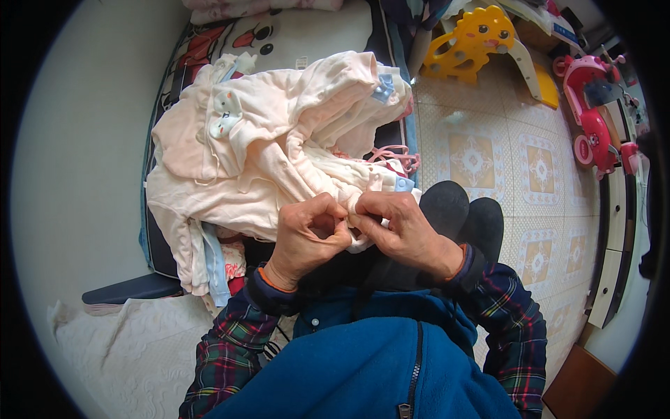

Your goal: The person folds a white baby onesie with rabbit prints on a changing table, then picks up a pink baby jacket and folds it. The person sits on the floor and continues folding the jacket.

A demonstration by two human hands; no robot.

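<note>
A pale pink baby garment (pixel 235 199) with a hood and an animal-face patch (pixel 226 115) lies spread over a pile of children's clothes in front of me. My left hand (pixel 311 230) pinches its edge between thumb and forefinger. Close beside it, my right hand (pixel 400 222) pinches the same ribbed edge, the fingertips of both hands almost touching. Whatever sits between the fingertips is too small to make out. Under the garment lie other folded clothes, among them a cream one with snaps (pixel 348 170) and a light blue one (pixel 215 267).
The pile rests on a bed with a cartoon-print cover (pixel 314 31). At the upper right stand a yellow toy slide (pixel 479 39) and a pink ride-on toy (pixel 591 115) on the tiled floor (pixel 471 157). White drawers (pixel 610 277) line the right side. A quilted white cloth (pixel 136 345) lies lower left.
</note>
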